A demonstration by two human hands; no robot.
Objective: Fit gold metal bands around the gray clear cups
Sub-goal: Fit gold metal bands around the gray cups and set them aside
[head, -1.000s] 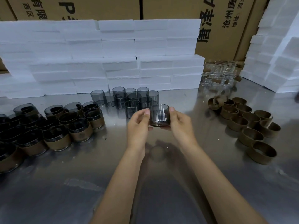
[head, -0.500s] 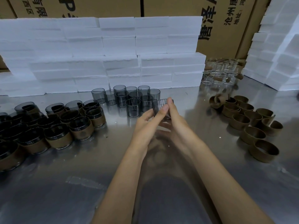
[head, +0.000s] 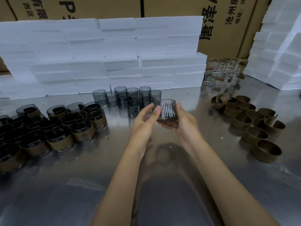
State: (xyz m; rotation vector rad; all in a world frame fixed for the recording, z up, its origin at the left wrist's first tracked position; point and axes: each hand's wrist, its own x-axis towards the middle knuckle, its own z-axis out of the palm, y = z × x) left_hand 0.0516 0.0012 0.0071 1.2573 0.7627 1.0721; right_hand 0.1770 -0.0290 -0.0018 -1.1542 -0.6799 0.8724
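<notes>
My right hand cradles a gray cup, fingers curled under its base. My left hand is relaxed, fingertips at its side. Gold bands lie right of my fingers.

Both forearms bare, reaching forward, converging above tabletop. Right hand palm-up, fingers curled under cup, thumb up along its right side. Left hand beside it, fingers relaxed, nearly straight, thumb tip against cup's left side.
</notes>
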